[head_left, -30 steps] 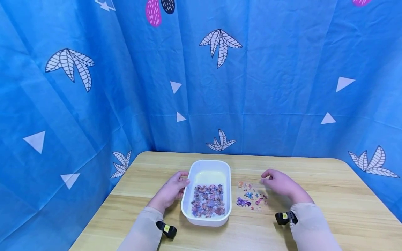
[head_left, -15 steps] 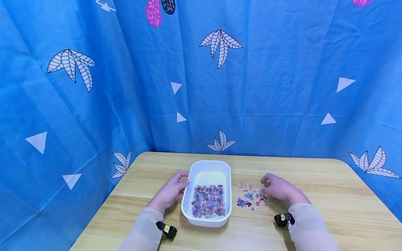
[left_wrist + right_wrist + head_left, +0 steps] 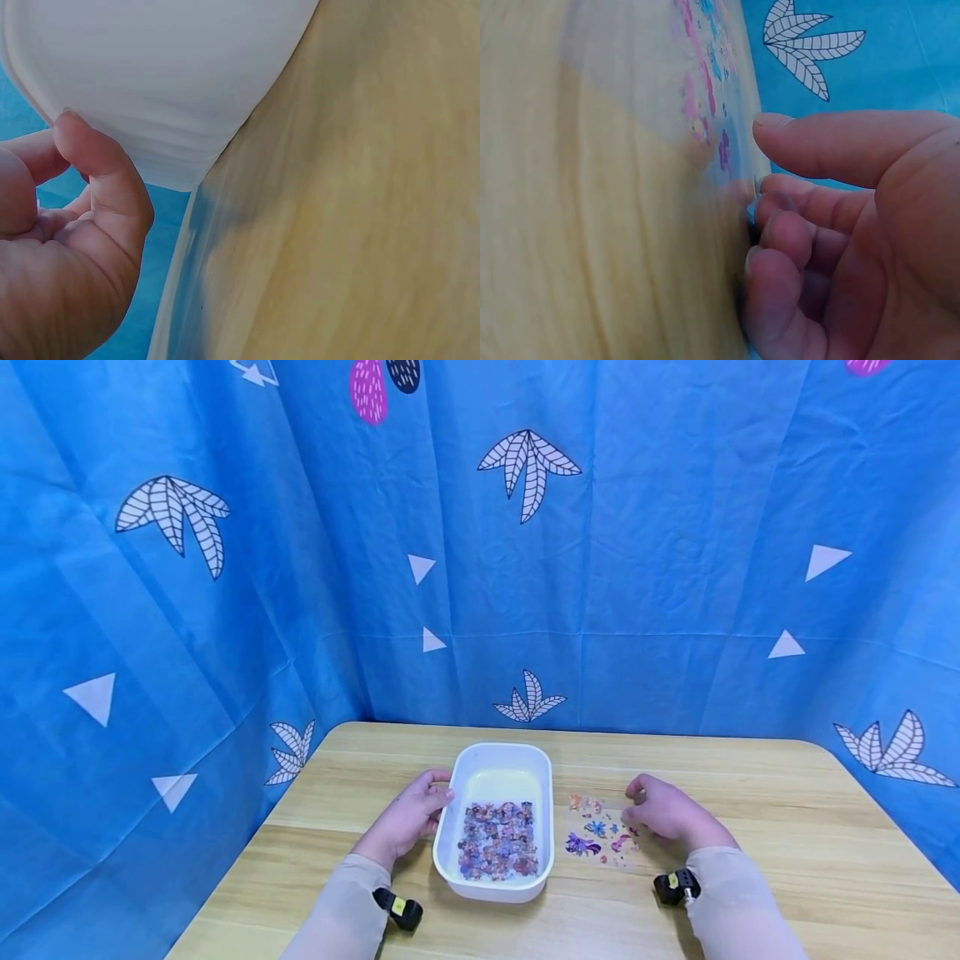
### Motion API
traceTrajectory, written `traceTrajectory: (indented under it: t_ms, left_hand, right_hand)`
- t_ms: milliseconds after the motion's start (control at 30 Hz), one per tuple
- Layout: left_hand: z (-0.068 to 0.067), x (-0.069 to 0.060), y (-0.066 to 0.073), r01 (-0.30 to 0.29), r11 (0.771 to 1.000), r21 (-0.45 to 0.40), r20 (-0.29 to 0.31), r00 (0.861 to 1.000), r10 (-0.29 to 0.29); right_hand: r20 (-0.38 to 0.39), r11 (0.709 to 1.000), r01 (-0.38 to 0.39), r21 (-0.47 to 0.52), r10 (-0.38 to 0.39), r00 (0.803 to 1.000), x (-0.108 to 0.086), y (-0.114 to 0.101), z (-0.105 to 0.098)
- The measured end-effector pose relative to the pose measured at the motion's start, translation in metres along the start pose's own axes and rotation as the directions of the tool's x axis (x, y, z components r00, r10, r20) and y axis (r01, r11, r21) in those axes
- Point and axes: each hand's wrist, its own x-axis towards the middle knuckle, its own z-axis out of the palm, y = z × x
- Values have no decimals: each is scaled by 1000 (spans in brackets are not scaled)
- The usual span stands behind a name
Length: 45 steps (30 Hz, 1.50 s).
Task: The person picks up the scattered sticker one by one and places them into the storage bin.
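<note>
A white plastic tub stands on the table, with many small colourful cartoon pieces, perhaps stickers, over the near part of its floor. My left hand holds the tub's left side, thumb on the rim and fingers partly hidden behind. Right of the tub lies a clear sticker sheet with pony figures in purple, blue, pink and orange. At its right edge is my right hand, fingers loosely bent and thumb apart from them. Its fingertips are down by the sheet; whether they touch it is unclear.
The wooden table reaches to a blue patterned curtain behind and at the sides. Each wrist carries a small black camera, the left one near the tub and the right one below the sheet.
My right hand has come down and slightly nearer to me, to the sheet's right edge, and then stays almost still. The left hand and the tub have not moved.
</note>
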Motion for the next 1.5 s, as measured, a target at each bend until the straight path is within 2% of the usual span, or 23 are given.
traceTrajectory:
  t_ms: [233, 700, 1500]
  left_hand:
    - [1, -2, 3, 3, 1000, -3, -7, 1000, -3]
    - [1, -2, 1, 10, 1000, -1, -5, 1000, -10]
    - [3, -2, 2, 6, 1000, 0, -2, 1000, -6]
  right_hand:
    - [-10, 1000, 21, -18, -21, 1000, 0, 1, 2]
    - [-28, 998, -4, -58, 2, 1000, -1, -2, 4]
    - [-30, 999, 5, -46, -6, 1000, -2, -1, 2]
